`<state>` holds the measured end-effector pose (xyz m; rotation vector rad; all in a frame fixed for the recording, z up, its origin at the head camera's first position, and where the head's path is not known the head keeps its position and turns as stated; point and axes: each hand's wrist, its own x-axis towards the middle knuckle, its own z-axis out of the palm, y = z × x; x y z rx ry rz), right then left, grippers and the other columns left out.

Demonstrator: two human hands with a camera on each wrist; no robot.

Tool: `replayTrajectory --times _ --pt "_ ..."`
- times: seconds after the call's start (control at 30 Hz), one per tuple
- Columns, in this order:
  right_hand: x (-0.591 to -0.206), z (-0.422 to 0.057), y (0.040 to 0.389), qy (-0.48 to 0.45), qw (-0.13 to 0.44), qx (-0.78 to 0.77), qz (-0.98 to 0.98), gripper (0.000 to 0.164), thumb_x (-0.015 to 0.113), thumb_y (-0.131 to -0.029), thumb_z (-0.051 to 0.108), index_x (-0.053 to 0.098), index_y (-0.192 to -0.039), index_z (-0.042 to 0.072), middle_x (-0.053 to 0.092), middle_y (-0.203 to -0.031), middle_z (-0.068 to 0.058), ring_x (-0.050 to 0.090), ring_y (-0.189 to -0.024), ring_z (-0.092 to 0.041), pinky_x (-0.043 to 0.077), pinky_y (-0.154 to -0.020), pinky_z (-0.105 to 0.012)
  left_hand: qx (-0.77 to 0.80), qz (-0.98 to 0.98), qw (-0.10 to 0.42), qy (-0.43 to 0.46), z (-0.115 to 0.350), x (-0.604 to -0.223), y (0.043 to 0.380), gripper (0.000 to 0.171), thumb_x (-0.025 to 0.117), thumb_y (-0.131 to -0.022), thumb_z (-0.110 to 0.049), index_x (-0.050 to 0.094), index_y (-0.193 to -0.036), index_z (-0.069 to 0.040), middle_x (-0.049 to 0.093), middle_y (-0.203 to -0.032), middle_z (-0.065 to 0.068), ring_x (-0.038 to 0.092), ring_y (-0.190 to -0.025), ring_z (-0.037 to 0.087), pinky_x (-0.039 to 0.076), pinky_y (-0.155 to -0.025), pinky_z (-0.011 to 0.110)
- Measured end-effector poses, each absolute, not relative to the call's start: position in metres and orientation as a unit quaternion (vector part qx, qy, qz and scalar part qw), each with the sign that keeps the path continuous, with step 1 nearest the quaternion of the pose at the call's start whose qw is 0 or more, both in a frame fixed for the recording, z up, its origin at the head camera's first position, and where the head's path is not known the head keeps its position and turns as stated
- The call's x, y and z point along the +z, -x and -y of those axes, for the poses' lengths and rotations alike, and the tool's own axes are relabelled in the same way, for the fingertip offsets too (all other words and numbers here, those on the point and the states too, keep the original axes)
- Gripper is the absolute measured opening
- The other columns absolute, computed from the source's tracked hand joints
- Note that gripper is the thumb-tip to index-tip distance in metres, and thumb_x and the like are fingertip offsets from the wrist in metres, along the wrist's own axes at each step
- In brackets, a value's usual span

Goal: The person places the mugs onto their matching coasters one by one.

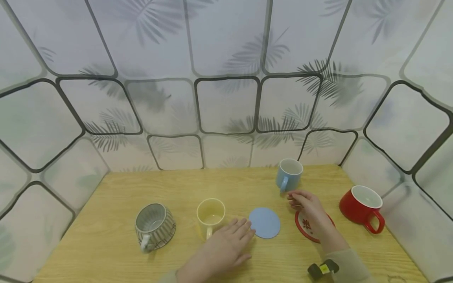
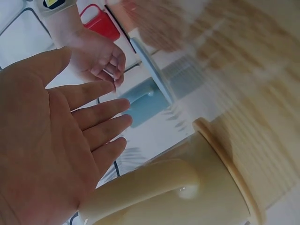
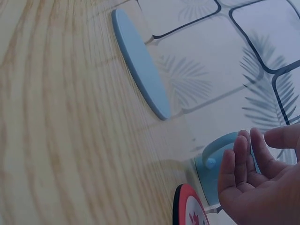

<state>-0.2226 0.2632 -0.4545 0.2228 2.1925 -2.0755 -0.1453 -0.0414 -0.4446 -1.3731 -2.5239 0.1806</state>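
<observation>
My left hand [image 1: 226,245] is held with straight fingers between a yellow mug [image 1: 211,214] and a round blue coaster [image 1: 264,223]; its palm faces the left wrist camera with nothing in it. The yellow mug stands on a matching yellow coaster [image 2: 229,171]. My right hand [image 1: 307,206], fingers loosely bent and holding nothing, hovers above a red-rimmed coaster [image 1: 311,236], partly hiding it. Just beyond its fingertips stands a light blue mug [image 1: 289,175], its handle toward me. Whether the fingertips touch that handle I cannot tell.
A grey striped mug [image 1: 155,226] stands at the left of the wooden table [image 1: 116,196]. Near the right edge is a red mug [image 1: 361,204] with its handle toward me. A patterned cloth or panel [image 1: 226,106] encloses the back and sides.
</observation>
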Motion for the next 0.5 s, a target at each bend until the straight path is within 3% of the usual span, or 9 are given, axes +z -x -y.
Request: replayTrajectory --times 0.5 --pt "-0.460 -0.268 0.227 -0.082 0.062 -0.680 -0.726 0.041 0.047 -0.100 0.021 0.048 -0.127 -0.010 0.066 -0.101 0.001 0.063 -0.092 -0.010 0.054 -0.085 -0.022 0.104 0.885 0.103 0.442 0.030 -0.452 0.151 0.061 0.036 -0.095 -0.056 0.041 -0.142 -0.018 0.039 -0.148 0.004 0.034 -0.138 0.021 0.030 -0.115 0.037"
